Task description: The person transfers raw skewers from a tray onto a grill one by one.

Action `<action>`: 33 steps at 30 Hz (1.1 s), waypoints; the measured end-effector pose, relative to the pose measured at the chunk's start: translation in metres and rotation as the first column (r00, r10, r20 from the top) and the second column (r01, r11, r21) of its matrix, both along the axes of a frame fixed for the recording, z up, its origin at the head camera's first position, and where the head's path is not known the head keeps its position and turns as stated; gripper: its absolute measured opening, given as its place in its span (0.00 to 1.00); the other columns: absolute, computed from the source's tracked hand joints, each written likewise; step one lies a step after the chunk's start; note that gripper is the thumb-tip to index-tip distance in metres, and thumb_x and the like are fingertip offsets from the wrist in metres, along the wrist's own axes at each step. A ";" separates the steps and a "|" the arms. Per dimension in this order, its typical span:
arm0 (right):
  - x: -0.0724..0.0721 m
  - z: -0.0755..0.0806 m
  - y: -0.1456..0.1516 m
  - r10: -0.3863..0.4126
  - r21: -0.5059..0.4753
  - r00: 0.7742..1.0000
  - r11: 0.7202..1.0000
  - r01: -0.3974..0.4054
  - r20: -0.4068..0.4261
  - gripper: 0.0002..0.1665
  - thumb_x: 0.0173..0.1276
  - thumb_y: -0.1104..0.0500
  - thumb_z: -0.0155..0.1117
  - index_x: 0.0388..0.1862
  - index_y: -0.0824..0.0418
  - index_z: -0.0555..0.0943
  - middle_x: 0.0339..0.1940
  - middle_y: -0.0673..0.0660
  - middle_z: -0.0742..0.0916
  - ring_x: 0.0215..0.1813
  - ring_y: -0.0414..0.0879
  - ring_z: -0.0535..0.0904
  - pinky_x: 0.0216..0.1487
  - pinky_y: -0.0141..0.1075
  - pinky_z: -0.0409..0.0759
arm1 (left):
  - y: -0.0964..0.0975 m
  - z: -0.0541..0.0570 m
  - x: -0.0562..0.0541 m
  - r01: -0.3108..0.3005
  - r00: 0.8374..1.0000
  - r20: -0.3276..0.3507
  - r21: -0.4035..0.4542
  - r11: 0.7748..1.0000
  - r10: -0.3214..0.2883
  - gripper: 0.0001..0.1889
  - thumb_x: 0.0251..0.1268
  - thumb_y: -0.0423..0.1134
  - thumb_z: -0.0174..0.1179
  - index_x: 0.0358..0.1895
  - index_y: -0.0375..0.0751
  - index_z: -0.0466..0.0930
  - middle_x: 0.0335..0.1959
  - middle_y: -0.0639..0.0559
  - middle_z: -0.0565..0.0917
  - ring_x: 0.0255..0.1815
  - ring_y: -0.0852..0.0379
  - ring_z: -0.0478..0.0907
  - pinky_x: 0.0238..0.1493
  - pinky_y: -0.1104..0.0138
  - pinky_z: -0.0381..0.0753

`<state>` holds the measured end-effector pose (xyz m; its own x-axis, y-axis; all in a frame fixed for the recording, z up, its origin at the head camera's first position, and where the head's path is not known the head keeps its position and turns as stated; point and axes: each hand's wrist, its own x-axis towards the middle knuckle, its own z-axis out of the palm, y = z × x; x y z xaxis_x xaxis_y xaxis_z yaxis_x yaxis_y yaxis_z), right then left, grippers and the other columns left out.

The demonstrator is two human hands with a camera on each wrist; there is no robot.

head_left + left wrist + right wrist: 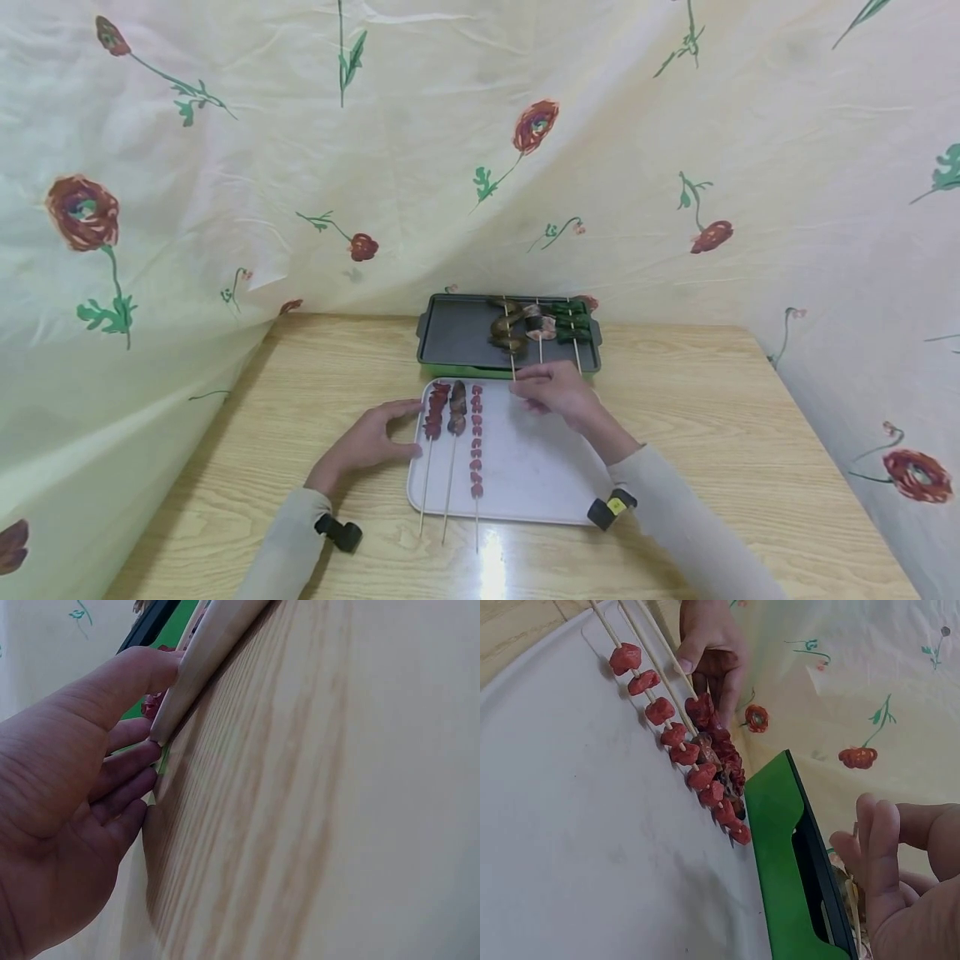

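Note:
My right hand [553, 388] pinches the lower stick of a skewer with brown pieces [507, 325], whose food lies on the dark grill pan [457, 329]. In the right wrist view, fingers [885, 855] meet around the stick beside the pan's green side. My left hand [371, 437] rests at the left edge of the white tray [540, 467], thumb and forefinger spread along the rim. On the tray lie a dark red skewer [437, 410], a brown skewer [457, 408] and a skewer of small red pieces [477, 442], sticks toward me.
Also on the pan are a skewer with pale and dark pieces [538, 322] and a dark green one [572, 321]. The pan stands directly behind the tray. A wooden table [690, 433] extends to both sides, with a flowered cloth [420, 167] hanging behind.

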<state>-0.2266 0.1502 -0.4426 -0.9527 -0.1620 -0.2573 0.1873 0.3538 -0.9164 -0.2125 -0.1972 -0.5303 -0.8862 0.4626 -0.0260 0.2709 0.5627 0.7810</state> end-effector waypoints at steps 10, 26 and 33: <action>0.013 0.002 0.006 0.030 0.018 0.999 0.999 -0.029 -0.044 0.22 0.69 0.63 0.69 0.61 0.70 0.81 0.48 0.65 0.90 0.29 0.46 0.87 0.32 0.37 0.90 | 0.000 0.001 0.000 -0.004 1.000 0.005 -0.011 1.000 0.004 0.41 0.55 0.54 0.76 0.73 0.49 0.73 0.75 0.50 0.71 0.78 0.45 0.64 0.79 0.49 0.61; 0.083 0.022 0.006 0.122 0.064 0.959 0.992 -0.109 -0.257 0.21 0.69 0.56 0.72 0.57 0.65 0.85 0.46 0.59 0.91 0.38 0.49 0.89 0.35 0.42 0.91 | 0.001 0.003 0.001 0.003 1.000 0.009 0.014 1.000 -0.003 0.41 0.54 0.50 0.77 0.72 0.44 0.73 0.75 0.47 0.72 0.77 0.44 0.64 0.80 0.49 0.61; 0.113 0.007 -0.008 0.098 -0.012 0.956 0.994 -0.106 -0.278 0.23 0.68 0.55 0.73 0.58 0.66 0.84 0.46 0.60 0.90 0.38 0.54 0.88 0.33 0.37 0.89 | 0.002 0.003 0.002 0.000 1.000 0.014 0.012 1.000 0.000 0.41 0.55 0.51 0.77 0.73 0.45 0.73 0.75 0.48 0.72 0.78 0.44 0.64 0.80 0.49 0.61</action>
<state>-0.1132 0.1425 -0.4358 -0.9640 -0.2653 0.0195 -0.1107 0.3332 -0.9363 -0.2105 -0.1957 -0.5275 -0.8856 0.4633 -0.0328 0.2602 0.5535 0.7911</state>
